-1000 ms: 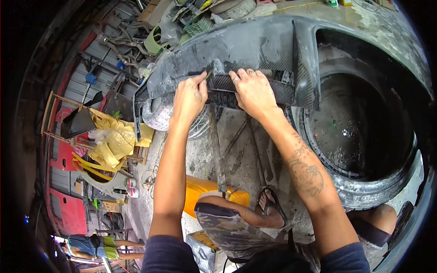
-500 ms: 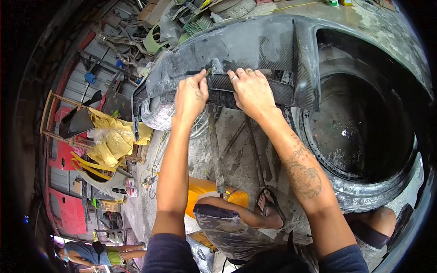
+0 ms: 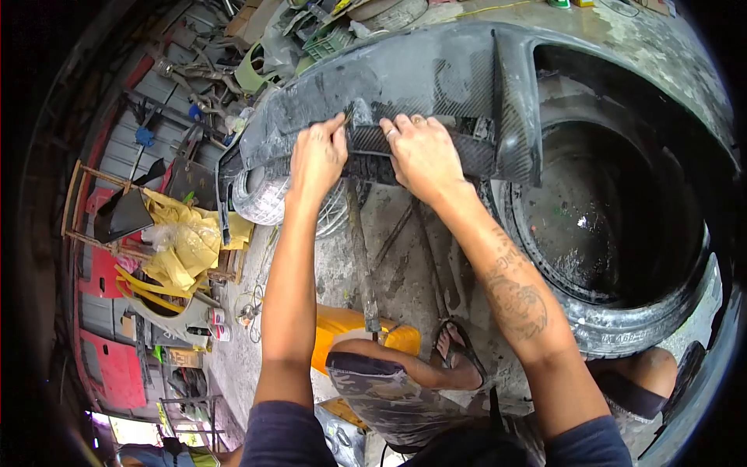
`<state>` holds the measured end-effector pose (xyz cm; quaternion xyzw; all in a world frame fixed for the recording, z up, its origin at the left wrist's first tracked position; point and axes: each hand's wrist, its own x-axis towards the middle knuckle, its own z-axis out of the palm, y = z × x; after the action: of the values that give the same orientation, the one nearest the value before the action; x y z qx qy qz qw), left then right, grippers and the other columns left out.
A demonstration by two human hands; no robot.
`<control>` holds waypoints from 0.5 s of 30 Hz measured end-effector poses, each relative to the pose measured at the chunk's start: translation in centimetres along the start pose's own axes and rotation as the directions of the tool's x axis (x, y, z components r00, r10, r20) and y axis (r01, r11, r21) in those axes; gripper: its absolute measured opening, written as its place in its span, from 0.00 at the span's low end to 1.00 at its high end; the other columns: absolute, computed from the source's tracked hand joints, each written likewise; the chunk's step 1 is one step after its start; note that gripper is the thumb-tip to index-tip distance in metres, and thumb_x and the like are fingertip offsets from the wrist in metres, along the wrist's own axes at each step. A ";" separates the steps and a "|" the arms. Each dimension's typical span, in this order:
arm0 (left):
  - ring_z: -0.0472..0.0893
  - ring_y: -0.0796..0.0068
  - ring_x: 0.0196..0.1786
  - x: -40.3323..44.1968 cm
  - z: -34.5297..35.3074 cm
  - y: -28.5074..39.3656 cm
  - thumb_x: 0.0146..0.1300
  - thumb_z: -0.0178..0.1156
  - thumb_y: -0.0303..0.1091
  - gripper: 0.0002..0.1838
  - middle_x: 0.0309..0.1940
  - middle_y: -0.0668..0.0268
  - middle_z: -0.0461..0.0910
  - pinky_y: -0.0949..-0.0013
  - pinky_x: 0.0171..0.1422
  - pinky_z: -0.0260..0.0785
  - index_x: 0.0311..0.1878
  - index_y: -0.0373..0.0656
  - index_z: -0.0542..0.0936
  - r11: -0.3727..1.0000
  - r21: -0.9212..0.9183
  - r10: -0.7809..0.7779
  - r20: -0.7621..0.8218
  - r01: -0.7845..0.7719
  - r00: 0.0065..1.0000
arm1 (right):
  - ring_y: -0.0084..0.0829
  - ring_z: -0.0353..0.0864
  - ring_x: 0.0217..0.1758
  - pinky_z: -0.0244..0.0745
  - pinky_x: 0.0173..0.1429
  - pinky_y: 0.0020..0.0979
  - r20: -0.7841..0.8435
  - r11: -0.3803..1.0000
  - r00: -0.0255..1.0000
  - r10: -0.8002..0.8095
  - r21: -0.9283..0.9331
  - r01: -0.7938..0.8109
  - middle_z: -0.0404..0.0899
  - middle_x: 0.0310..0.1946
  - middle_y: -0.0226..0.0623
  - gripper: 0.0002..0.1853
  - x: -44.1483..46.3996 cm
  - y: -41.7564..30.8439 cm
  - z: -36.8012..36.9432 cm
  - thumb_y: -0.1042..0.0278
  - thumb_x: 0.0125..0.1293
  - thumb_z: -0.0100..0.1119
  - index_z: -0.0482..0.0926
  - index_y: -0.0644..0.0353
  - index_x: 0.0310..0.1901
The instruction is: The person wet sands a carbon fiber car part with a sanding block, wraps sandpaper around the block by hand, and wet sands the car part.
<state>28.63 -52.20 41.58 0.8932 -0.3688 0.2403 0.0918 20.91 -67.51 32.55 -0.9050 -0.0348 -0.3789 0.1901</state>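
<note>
A dark grey car bumper (image 3: pixel 405 74) with carbon-fibre-patterned areas lies across the view in front of me, its surface wet and smeared. My left hand (image 3: pixel 319 152) is closed in a pinch at the bumper's lower ridge. A small dark thing shows at its fingertips, too small to name. To its right, my right hand (image 3: pixel 424 148) has its fingers bent and close together over the same ridge. What lies under those fingers is hidden.
A large tyre (image 3: pixel 622 331) lies on its side at the right, under the bumper's end. A wheel (image 3: pixel 268 198) sits beneath the left end. Metal stand legs (image 3: pixel 360 265) and a yellow container (image 3: pixel 331 331) are near my legs. Car parts and yellow sheeting (image 3: pixel 179 241) crowd the left.
The view has shifted slightly, so bumper and hands appear a little further left and up. Both hands keep nearly the same place on the ridge. Another person at lower left is now mostly out of frame.
</note>
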 end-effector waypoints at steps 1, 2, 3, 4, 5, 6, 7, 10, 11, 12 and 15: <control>0.85 0.40 0.44 -0.6 -0.1 -0.3 0.70 0.58 0.30 0.15 0.40 0.39 0.84 0.52 0.51 0.78 0.53 0.35 0.87 1.000 0.013 -0.011 0.010 0.010 1.000 | 0.38 0.82 0.52 0.76 0.59 0.39 -0.004 1.000 1.000 -0.006 0.009 0.006 0.81 0.46 0.39 0.27 0.0 0.1 0.2 0.69 0.58 0.68 0.81 0.61 0.61; 0.85 0.40 0.44 -1.2 -0.3 -0.6 0.70 0.58 0.31 0.15 0.40 0.39 0.84 0.52 0.50 0.78 0.53 0.36 0.87 0.999 0.025 -0.023 0.021 0.023 1.000 | 0.38 0.82 0.52 0.76 0.59 0.39 -0.008 1.000 1.000 -0.013 0.020 0.013 0.81 0.46 0.39 0.28 -0.1 0.2 0.3 0.68 0.57 0.69 0.81 0.61 0.61; 0.85 0.40 0.43 -1.5 -0.4 -0.6 0.70 0.58 0.31 0.15 0.41 0.40 0.85 0.52 0.50 0.78 0.53 0.36 0.87 0.999 0.036 -0.035 0.024 0.035 0.999 | 0.39 0.82 0.53 0.75 0.60 0.39 -0.016 1.000 1.000 -0.010 0.025 0.011 0.81 0.47 0.39 0.28 -0.3 0.2 0.3 0.69 0.56 0.70 0.81 0.61 0.61; 0.85 0.40 0.43 -1.0 -0.5 -0.3 0.70 0.59 0.31 0.15 0.41 0.40 0.85 0.53 0.50 0.77 0.53 0.36 0.87 0.998 0.044 -0.036 0.013 0.035 0.999 | 0.39 0.82 0.53 0.75 0.60 0.39 -0.024 1.000 0.999 -0.021 0.016 0.021 0.81 0.47 0.39 0.28 0.0 0.3 0.2 0.69 0.56 0.70 0.81 0.61 0.61; 0.85 0.41 0.44 -1.2 -0.9 -0.1 0.70 0.59 0.32 0.15 0.41 0.41 0.85 0.51 0.52 0.77 0.53 0.36 0.87 0.993 0.068 -0.096 0.037 0.093 0.995 | 0.39 0.82 0.53 0.75 0.60 0.40 -0.002 1.000 1.000 -0.008 0.023 0.008 0.81 0.47 0.39 0.28 0.2 0.3 0.2 0.69 0.56 0.70 0.80 0.61 0.61; 0.85 0.41 0.44 -0.6 -0.3 -0.3 0.70 0.59 0.32 0.15 0.41 0.41 0.85 0.51 0.52 0.77 0.53 0.36 0.87 0.994 0.064 -0.086 0.042 0.083 0.995 | 0.39 0.82 0.53 0.75 0.60 0.40 0.034 0.999 0.999 0.017 0.037 -0.018 0.81 0.47 0.39 0.28 0.0 0.2 0.2 0.69 0.56 0.70 0.80 0.61 0.61; 0.85 0.41 0.45 -0.3 0.4 -0.8 0.70 0.59 0.33 0.15 0.41 0.41 0.85 0.51 0.53 0.77 0.52 0.36 0.87 0.997 0.068 -0.041 0.023 0.040 0.999 | 0.39 0.82 0.54 0.75 0.61 0.40 0.046 1.000 0.999 0.012 0.010 -0.013 0.81 0.47 0.39 0.27 0.0 0.1 -0.1 0.69 0.57 0.69 0.80 0.61 0.61; 0.86 0.43 0.47 0.6 0.0 -2.5 0.69 0.59 0.34 0.15 0.41 0.43 0.86 0.52 0.57 0.77 0.53 0.36 0.87 0.995 0.073 -0.063 0.029 0.061 0.998 | 0.38 0.81 0.55 0.74 0.62 0.40 0.016 1.000 1.000 0.007 0.008 -0.007 0.81 0.49 0.38 0.28 -0.1 0.2 0.2 0.68 0.58 0.69 0.79 0.60 0.62; 0.86 0.43 0.48 0.2 -0.8 -2.7 0.69 0.59 0.34 0.15 0.41 0.43 0.87 0.52 0.57 0.77 0.53 0.37 0.87 0.997 0.062 -0.053 -0.036 0.055 0.998 | 0.37 0.81 0.56 0.74 0.62 0.40 0.031 1.000 1.000 0.004 -0.005 -0.004 0.81 0.49 0.38 0.28 -0.1 0.2 0.0 0.66 0.58 0.69 0.79 0.59 0.63; 0.86 0.43 0.48 0.2 -1.6 -2.6 0.69 0.59 0.34 0.15 0.41 0.44 0.87 0.52 0.58 0.77 0.53 0.37 0.87 0.998 0.052 -0.033 -0.098 0.038 0.995 | 0.37 0.81 0.56 0.74 0.62 0.40 0.014 1.000 1.000 -0.002 -0.006 0.002 0.81 0.49 0.38 0.28 0.1 0.3 0.1 0.66 0.58 0.69 0.79 0.59 0.63; 0.86 0.42 0.49 -0.1 -1.6 -1.2 0.69 0.59 0.33 0.16 0.44 0.42 0.86 0.53 0.59 0.77 0.53 0.37 0.87 0.993 0.046 -0.111 -0.013 0.111 0.994 | 0.37 0.81 0.54 0.74 0.60 0.39 0.026 0.999 1.000 0.001 -0.038 0.000 0.80 0.48 0.37 0.29 0.0 0.1 0.4 0.65 0.58 0.70 0.79 0.59 0.63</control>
<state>28.86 -50.70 42.88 0.9130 -0.3123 0.2480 0.0862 21.15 -67.47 32.25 -0.9134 -0.0298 -0.3675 0.1723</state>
